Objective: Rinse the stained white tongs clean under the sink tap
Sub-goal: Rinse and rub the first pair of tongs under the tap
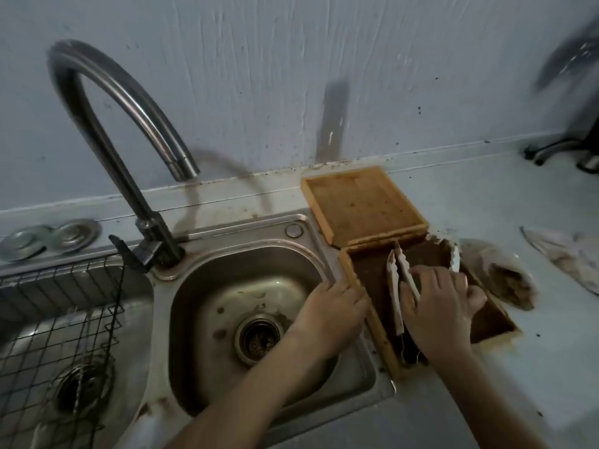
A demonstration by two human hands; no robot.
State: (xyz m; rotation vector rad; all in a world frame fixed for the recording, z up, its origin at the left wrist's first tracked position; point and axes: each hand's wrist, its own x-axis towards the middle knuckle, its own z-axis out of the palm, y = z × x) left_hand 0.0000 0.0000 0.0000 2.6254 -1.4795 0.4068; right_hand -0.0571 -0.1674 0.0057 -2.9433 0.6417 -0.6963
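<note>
Under the right hand's (pixel 437 306) spread fingers, white tongs (pixel 399 280) lie ungrasped in a tray (pixel 372 306).

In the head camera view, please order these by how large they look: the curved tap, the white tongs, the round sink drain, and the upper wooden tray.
1. Curved tap, clearly the largest.
2. Upper wooden tray.
3. White tongs, long but thin and partly hidden by the right hand.
4. Sink drain, smallest.
The tongs and the drain are a close call.
</note>
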